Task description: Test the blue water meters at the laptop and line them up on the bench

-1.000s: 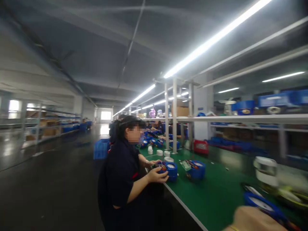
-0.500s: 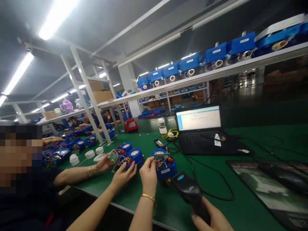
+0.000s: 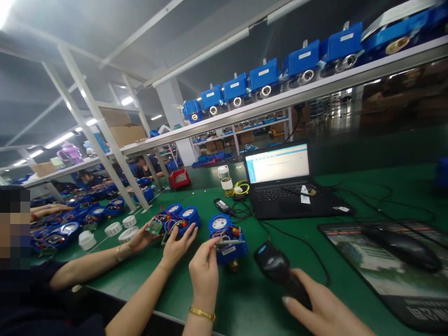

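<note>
My left hand (image 3: 204,273), with a gold bracelet at the wrist, pinches a small circuit board (image 3: 228,242) wired to a blue water meter (image 3: 227,235) on the green bench. My right hand (image 3: 324,310) grips a black handheld barcode scanner (image 3: 276,269) just right of the meter; its cable runs back across the bench. To my left a co-worker's two hands (image 3: 177,242) rest on two more blue meters (image 3: 178,218) with loose wiring and a green board.
An open laptop (image 3: 280,179) stands behind the meter, with a jar (image 3: 224,178) and cables beside it. A mouse (image 3: 402,242) lies on a printed mat at right. White caps (image 3: 114,228) and several blue meters fill the bench at left. Blue units line the overhead shelf (image 3: 280,98).
My view swung from the aisle and the co-worker to the bench in front of me. Since half a second ago, the circuit board in my left hand has tilted flatter over the meter.
</note>
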Demonstrator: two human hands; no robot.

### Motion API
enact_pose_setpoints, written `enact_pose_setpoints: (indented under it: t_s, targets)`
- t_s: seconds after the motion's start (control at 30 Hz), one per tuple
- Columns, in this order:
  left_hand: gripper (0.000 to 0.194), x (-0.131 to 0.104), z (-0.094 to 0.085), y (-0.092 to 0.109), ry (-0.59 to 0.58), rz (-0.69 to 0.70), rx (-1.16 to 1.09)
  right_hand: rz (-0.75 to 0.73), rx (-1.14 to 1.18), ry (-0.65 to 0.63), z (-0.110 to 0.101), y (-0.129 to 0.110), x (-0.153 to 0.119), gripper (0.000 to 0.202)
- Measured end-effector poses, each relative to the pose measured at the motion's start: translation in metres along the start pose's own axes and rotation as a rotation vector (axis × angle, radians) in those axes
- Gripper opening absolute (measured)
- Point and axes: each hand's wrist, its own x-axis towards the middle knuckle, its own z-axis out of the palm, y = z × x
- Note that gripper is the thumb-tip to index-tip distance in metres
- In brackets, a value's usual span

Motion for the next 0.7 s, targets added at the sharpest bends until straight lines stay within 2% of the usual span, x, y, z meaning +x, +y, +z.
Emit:
enact_pose_setpoints:
  t_s: [0.1,0.17,0.27,0.37,0.43,0.5,0.53,0.57,0.6,0.7]
  targets:
    - [0.081,-0.005,-0.003,0.001,-0.059,0.003,0.038,0.125,-0.293,0.164,-0.039,0.040,0.016,0.065]
    - [0.082,-0.010,-0.006,0.001,-0.091,0.014,0.099,0.191,-0.496,0.227,-0.057,0.071,0.026,0.067]
    - [0.066,-0.018,-0.011,0.004,-0.083,0.050,0.214,0.147,-0.677,0.291,-0.072,0.105,0.035,0.068]
    - [0.043,-0.030,-0.006,0.017,0.009,0.063,0.327,0.048,-0.674,0.307,-0.088,0.118,0.037,0.068]
    - [0.036,-0.039,0.008,0.030,0.079,0.062,0.381,0.026,-0.637,0.360,-0.107,0.123,0.038,0.065]
    - [0.034,-0.044,0.034,0.045,0.190,0.054,0.450,-0.012,-0.653,0.481,-0.131,0.132,0.038,0.067]
    - [0.032,-0.045,0.050,0.052,0.265,0.046,0.490,-0.039,-0.683,0.548,-0.144,0.139,0.037,0.070]
    - [0.029,-0.044,0.067,0.059,0.419,0.019,0.568,-0.062,-0.721,0.601,-0.155,0.148,0.036,0.073]
    - [0.026,-0.043,0.083,0.065,0.493,0.013,0.592,-0.077,-0.758,0.639,-0.164,0.158,0.033,0.075]
    - [0.018,-0.038,0.125,0.080,0.606,0.030,0.580,-0.095,-0.829,0.640,-0.178,0.190,0.024,0.069]
